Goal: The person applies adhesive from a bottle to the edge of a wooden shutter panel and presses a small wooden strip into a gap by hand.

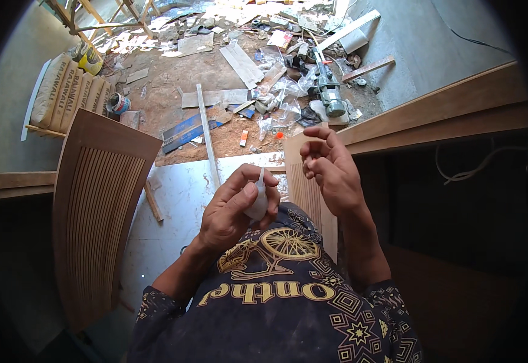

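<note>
My left hand (227, 209) is closed around a small white squeeze bottle (256, 207), whose thin pointed nozzle sticks up between thumb and index finger. To the right, my right hand (333, 172) is raised apart from the bottle. Its index finger is bent out, while the thumb meets the other curled fingers; whatever lies between them is too small to make out. Behind that hand stands a grooved light-wood panel (303, 181). Left of my left arm, a brown wooden panel (103, 206) with a slatted middle stands tilted.
A white board (176, 242) lies in front of me, with a wood strip (206, 133) across its far edge. Beyond are a blue handsaw (185, 132), a small orange-white box (244, 138), a green power tool (329, 91) and scattered rubbish. Stacked sacks (73, 91) stand far left; wooden boards (433, 115) run along the right.
</note>
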A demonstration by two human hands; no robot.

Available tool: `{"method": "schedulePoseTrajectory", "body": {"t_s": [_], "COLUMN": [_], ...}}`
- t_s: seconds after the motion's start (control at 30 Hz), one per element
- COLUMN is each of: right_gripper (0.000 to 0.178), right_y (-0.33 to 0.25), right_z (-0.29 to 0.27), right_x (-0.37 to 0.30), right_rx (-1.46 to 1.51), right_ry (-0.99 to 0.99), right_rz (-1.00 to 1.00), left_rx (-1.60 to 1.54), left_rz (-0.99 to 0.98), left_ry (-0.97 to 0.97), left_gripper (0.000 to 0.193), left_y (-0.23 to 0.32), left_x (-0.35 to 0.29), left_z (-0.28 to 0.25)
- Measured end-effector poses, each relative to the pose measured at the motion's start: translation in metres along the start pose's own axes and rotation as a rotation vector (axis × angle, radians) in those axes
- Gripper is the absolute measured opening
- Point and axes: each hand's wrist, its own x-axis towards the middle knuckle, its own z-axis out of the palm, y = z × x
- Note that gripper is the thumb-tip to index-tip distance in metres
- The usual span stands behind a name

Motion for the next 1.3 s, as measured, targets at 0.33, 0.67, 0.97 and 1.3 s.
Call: {"method": "schedulePoseTrajectory", "body": {"t_s": [0.33,0.67,0.97,1.3], "right_gripper": [0.035,0.020,0.021,0.016], "right_y": [-0.028,-0.010,-0.023,-0.035], "right_z": [0.019,0.014,0.023,0.029], "right_x": [-0.032,-0.030,-0.040,-0.043], "right_rx": [0.043,0.469,0.483,0.021], "right_ry": [-0.210,-0.303,-0.302,-0.326], "right_rz": [-0.168,-0.229,0.033,-0.245], "left_rx": [0.468,0.570,0.729,0.800], "left_rz": [0.146,0.139,0.185,0.293], "left_ry": [0.035,0.076,0.051,0.045], "left_gripper": [0.028,0.027,0.024,0.026], "left_y": [-0.003,0.006,0.020,0.027], "left_x": [-0.002,-0.005,-0.010,-0.007], "left_z": [0.007,0.024,0.029,0.032]}}
